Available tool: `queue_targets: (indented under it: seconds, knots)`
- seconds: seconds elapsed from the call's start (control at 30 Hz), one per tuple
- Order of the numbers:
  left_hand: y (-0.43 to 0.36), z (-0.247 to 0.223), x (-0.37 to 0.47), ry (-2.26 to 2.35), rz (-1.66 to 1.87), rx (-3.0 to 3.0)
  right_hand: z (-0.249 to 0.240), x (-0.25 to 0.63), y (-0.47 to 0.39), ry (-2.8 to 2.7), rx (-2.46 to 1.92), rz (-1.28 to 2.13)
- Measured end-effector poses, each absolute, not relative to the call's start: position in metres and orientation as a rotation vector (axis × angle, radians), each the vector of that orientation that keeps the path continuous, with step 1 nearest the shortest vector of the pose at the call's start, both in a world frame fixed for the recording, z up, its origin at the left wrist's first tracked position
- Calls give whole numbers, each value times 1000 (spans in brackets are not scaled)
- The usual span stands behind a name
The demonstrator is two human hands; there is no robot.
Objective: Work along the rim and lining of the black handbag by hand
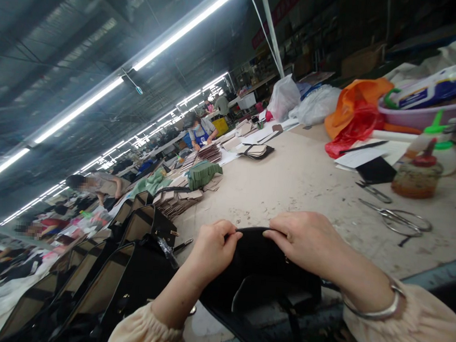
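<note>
Between my hands is a black bag (pixel 259 277), held at the near edge of the worktable. My left hand (pixel 217 248) pinches its upper rim on the left, thumb pressed against the curled fingers. On the right, my right hand (pixel 305 241) grips the same rim, with the thumb on the near side. The rim spans the short gap between both hands. Lower parts of the bag are dark and hard to make out; a strap hangs down toward the table edge.
Several black bags with tan insides (pixel 106 266) stand to the left. Scissors (pixel 398 219), small snips (pixel 374 191) and a glue bottle (pixel 417 176) lie at right. Farther back are stacked brown pieces (pixel 179 201), a green bundle (pixel 203 174) and a purple basin (pixel 411 117). Co-workers sit beyond.
</note>
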State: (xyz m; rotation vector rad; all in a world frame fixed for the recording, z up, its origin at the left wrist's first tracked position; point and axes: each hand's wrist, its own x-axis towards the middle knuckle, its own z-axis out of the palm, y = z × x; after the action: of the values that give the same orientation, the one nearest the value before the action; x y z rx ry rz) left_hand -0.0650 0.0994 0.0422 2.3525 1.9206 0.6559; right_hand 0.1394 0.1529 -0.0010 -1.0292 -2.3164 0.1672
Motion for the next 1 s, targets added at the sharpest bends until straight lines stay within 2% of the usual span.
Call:
queue_targets:
  seconds: [0.4, 1.0]
  knots:
    - [96, 39, -64, 2000, 644, 2322, 8, 124, 137, -2321, -1078, -5]
    - [87, 46, -73, 1766, 668, 2294, 9, 108, 130, -2310, -1010, 90]
